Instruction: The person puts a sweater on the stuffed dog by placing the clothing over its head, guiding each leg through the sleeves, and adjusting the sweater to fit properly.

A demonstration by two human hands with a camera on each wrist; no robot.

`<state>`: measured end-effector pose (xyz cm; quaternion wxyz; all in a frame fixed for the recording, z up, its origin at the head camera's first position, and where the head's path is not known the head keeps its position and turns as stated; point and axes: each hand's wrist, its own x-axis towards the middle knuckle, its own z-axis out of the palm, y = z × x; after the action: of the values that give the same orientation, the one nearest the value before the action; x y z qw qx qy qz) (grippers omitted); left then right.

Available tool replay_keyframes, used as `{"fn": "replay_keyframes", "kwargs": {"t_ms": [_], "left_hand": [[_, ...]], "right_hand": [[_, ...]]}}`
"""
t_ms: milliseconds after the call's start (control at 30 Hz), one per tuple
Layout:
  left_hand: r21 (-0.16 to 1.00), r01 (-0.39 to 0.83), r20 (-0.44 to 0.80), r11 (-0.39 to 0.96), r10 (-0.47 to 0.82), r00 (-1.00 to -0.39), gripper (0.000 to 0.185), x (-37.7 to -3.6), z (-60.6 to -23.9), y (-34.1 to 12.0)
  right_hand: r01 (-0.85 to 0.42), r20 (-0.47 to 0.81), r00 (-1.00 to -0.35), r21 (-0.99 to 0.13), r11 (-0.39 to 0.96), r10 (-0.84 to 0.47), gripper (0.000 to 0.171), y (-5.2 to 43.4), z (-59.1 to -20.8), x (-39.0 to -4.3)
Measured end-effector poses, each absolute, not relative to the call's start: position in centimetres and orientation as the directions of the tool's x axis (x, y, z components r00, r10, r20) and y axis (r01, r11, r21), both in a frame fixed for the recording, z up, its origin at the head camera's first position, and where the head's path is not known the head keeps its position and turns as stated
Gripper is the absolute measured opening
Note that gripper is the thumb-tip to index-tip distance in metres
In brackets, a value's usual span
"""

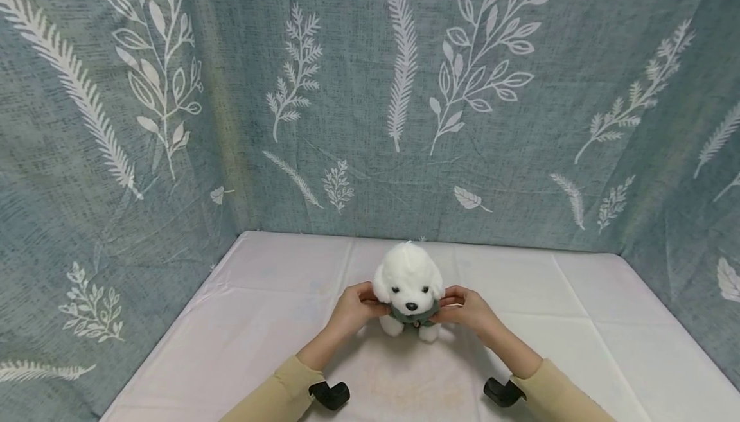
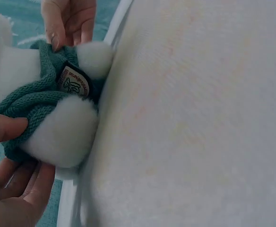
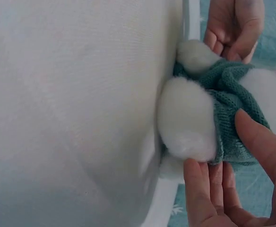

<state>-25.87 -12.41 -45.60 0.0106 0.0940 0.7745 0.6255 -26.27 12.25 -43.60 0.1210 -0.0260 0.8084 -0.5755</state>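
Observation:
A white plush dog [image 1: 407,274] stands upright on the table, its face toward the head camera. It wears a green knitted sweater [image 2: 46,101] with a dark patch [image 2: 74,81] at the chest. My left hand [image 1: 350,310] holds one side of the dog, thumb on the knit and fingers around behind the foreleg. From the opposite side my right hand [image 1: 469,310] grips it the same way; in the right wrist view its thumb [image 3: 256,137] presses the sweater. The dog's back is hidden in every view.
A pale cloth covers the table [image 1: 277,319]. Blue-green curtains [image 1: 370,107] with white leaf prints hang behind it and at both sides. Black wrist mounts [image 1: 331,396] stick out from the beige sleeves [image 1: 277,390].

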Motion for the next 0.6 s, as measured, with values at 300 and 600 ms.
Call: {"fn": "replay_keyframes", "kwargs": {"t_ms": [300, 600], "left_hand": [[0.972, 0.12, 0.108, 0.204, 0.069, -0.992, 0.025, -25.8, -45.0, -12.7], [0.834, 0.485, 0.537, 0.264, -0.181, -0.824, 0.024, -24.4, -39.6, -11.1]], "right_hand": [[0.065, -0.202, -0.88, -0.948, 0.311, -0.43, 0.046, 13.7, -42.4, -27.7], [-0.138, -0.022, -0.904, -0.93, 0.339, -0.428, 0.037, 12.6, -40.5, -31.3]]}}
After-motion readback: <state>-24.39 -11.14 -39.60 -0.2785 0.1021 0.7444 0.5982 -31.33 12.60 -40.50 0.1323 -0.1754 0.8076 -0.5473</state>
